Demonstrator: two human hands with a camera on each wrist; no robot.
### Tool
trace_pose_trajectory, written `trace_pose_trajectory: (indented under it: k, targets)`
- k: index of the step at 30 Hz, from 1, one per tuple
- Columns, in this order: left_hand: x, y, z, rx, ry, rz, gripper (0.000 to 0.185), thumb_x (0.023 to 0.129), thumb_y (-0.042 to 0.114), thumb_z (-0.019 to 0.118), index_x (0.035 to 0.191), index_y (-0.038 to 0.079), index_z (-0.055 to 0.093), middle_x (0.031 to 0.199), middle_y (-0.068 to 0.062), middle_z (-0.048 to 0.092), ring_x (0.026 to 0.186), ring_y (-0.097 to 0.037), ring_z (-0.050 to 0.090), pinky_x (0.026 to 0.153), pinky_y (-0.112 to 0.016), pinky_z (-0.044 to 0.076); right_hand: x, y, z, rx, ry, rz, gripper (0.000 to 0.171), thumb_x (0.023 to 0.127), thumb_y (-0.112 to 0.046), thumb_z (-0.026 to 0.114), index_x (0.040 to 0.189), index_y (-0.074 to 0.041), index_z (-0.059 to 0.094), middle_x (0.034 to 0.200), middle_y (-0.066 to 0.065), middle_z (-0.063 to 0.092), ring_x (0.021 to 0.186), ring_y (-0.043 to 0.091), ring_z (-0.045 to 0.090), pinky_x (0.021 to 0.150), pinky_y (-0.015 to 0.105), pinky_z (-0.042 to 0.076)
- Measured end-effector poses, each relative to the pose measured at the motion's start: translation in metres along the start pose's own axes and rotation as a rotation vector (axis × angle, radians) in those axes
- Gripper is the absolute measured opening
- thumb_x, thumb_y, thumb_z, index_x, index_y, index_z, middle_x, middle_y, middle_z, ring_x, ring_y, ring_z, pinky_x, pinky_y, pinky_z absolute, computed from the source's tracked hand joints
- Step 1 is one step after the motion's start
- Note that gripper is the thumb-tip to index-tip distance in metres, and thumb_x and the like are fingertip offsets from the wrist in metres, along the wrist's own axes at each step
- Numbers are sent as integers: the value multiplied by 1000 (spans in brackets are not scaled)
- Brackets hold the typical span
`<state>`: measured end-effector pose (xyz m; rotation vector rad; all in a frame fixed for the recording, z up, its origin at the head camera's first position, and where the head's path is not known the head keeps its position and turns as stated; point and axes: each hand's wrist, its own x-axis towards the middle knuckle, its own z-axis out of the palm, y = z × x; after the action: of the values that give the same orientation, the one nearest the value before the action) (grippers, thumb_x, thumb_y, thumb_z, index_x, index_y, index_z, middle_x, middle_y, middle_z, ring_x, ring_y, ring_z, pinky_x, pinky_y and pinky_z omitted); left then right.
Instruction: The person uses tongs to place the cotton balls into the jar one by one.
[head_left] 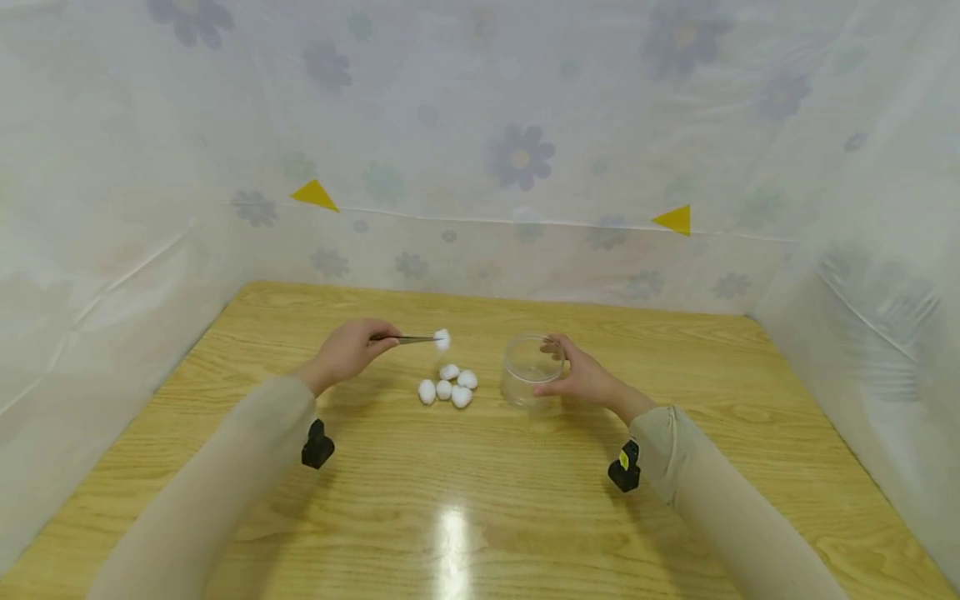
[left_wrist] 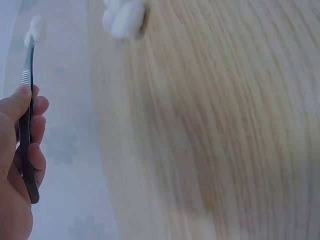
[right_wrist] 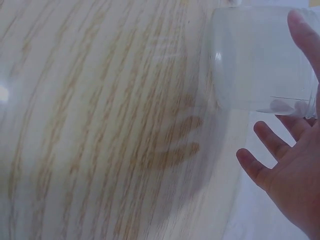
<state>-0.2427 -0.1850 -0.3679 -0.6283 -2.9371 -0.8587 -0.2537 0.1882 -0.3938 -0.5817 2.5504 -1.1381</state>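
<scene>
1 tweezers, 1 cotton ball pinched, 5 cotton balls on table, 1 jar

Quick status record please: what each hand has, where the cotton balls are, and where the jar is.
Left hand: pinches thin metal tweezers
Tweezer tips: grip one white cotton ball, raised over the pile
Pile: four white cotton balls on the light wooden table, between the hands
Right hand: holds the clear plastic jar, upright on the table
</scene>
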Motion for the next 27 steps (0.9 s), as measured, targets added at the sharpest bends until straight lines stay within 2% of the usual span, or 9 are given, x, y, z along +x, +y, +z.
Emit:
trace_pose_trajectory:
  k: [7, 14, 27]
  targets:
    - [6, 13, -2, 14, -8, 14, 24, 96, 23, 53, 109, 7, 66, 105, -11, 67, 94, -25, 63, 82, -43, 50, 0, 0, 0, 4, -3, -7, 99, 76, -35, 78, 148, -7, 16, 149, 17, 32, 136, 39, 29, 106, 60, 26]
    - [13, 20, -2, 12, 2, 57, 23, 96, 21, 54, 108, 7, 67, 104, -10, 67, 94, -25, 63, 83, -43, 50, -1, -3, 0, 1, -4, 5, 98, 77, -32, 77, 149, -6, 15, 149, 17, 32, 135, 38, 28, 106, 60, 26]
    - [27, 44, -2, 15, -36, 62, 25, 96, 22, 53, 112, 9, 66, 109, -9, 67, 99, -25, 63, 86, -42, 50, -2, -4, -1, 5, -12, 11, 98, 77, -32, 77, 149, -6, 15, 149, 17, 32, 136, 38, 28, 106, 59, 27]
